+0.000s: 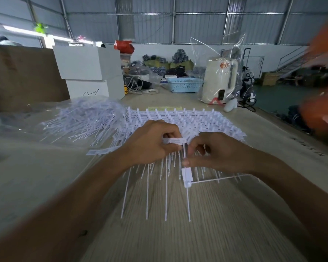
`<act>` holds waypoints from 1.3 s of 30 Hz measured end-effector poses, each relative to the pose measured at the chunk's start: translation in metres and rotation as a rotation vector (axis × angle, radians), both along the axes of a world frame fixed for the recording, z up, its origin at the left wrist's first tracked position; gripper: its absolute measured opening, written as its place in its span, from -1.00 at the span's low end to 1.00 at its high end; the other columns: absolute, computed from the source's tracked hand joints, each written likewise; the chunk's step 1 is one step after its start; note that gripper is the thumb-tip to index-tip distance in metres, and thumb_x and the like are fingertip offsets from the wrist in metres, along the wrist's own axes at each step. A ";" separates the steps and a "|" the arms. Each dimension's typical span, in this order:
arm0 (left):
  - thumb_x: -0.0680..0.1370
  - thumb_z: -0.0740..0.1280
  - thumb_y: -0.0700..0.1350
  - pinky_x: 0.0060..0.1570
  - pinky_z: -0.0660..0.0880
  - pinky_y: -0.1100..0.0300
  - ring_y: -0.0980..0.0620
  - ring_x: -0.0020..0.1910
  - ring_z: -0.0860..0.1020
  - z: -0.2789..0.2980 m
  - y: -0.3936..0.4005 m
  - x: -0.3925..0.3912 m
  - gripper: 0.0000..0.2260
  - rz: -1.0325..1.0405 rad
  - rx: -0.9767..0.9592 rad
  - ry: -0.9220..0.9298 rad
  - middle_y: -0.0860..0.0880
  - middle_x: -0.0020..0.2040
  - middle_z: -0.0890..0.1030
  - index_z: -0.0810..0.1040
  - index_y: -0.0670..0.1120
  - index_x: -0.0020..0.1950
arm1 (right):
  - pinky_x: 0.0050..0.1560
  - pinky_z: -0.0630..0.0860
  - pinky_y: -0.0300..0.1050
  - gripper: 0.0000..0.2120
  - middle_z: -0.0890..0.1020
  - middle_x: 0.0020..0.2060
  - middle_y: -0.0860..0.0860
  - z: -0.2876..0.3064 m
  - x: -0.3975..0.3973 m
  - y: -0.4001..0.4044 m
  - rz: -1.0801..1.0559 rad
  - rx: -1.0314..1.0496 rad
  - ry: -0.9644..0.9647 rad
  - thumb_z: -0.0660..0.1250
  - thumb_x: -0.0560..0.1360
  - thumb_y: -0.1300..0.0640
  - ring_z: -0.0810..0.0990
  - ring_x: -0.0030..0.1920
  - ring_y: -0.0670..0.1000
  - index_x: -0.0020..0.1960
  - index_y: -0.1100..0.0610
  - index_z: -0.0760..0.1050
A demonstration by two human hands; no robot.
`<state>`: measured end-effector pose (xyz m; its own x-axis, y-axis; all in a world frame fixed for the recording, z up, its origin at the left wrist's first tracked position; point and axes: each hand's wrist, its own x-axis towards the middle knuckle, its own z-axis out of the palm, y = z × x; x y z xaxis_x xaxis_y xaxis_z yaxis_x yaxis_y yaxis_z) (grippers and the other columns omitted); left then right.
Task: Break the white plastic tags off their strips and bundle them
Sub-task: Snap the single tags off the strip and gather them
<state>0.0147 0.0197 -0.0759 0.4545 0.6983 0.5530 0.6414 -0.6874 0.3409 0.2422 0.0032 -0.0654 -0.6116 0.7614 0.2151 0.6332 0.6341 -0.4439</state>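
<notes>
The wooden table (159, 233) carried everything, and places here are given from the sheet of joined tag strips (206, 120) spread across its middle. To the left of that sheet lay a loose heap of separated white tags (83, 120), tails pointing many ways. Beyond the sheet stood a blue basket (184, 85) and a cream kettle in clear wrap (219, 80); further left were stacked white boxes (89, 72).

At the sheet's near edge both hands met. The left hand (150, 142) had its fingers curled round a small white tag head (175, 141), held crosswise. The right hand (218, 152), just beside it, pinched a thin stem between thumb and fingertips. Below the right thumb hung another tag head (187, 175), joined to a runner bar (222, 179) that ran off to the right.

The tags' long tails ran from the sheet toward the person, roughly in line with the forearms. The break probably hinged on that: the held head lay across the stem's axis, so a twist or bend between the two close hands should snap it free. Both hands sat equally near the joint.
</notes>
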 end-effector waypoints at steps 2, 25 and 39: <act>0.44 0.54 -0.03 -0.08 0.52 0.12 0.27 -0.15 0.55 -0.001 0.002 -0.001 -0.87 0.006 -0.002 0.003 0.21 -0.19 0.62 0.68 0.03 -0.05 | -0.08 0.50 -0.09 -0.46 0.56 -0.16 -0.10 -0.001 0.004 0.000 0.028 -0.013 -0.152 0.31 0.23 -0.50 0.52 -0.15 -0.13 -0.05 -0.11 0.60; 0.51 0.45 0.13 -0.11 0.58 0.01 0.17 -0.15 0.59 -0.003 0.007 -0.009 -0.86 0.079 -0.048 0.057 0.17 -0.14 0.65 0.62 0.16 0.02 | -0.20 0.57 -0.09 -0.84 0.66 -0.23 0.03 0.021 0.030 -0.002 0.193 -0.402 0.195 0.25 0.65 0.16 0.66 -0.25 0.04 -0.04 0.23 0.49; 0.48 0.26 0.28 -0.17 0.58 0.07 0.23 -0.21 0.56 -0.003 0.002 -0.004 -0.75 0.117 -0.059 0.115 0.20 -0.20 0.60 0.54 0.26 0.10 | -0.38 0.27 -0.25 -0.60 0.29 -0.39 -0.01 0.017 0.021 0.000 -0.012 -0.191 0.253 0.28 0.62 0.24 0.25 -0.39 -0.06 0.30 -0.13 0.24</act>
<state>0.0110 0.0213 -0.0785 0.4260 0.7800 0.4584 0.7529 -0.5866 0.2985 0.2635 0.0032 -0.0489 -0.5474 0.8096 0.2119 0.4945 0.5172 -0.6986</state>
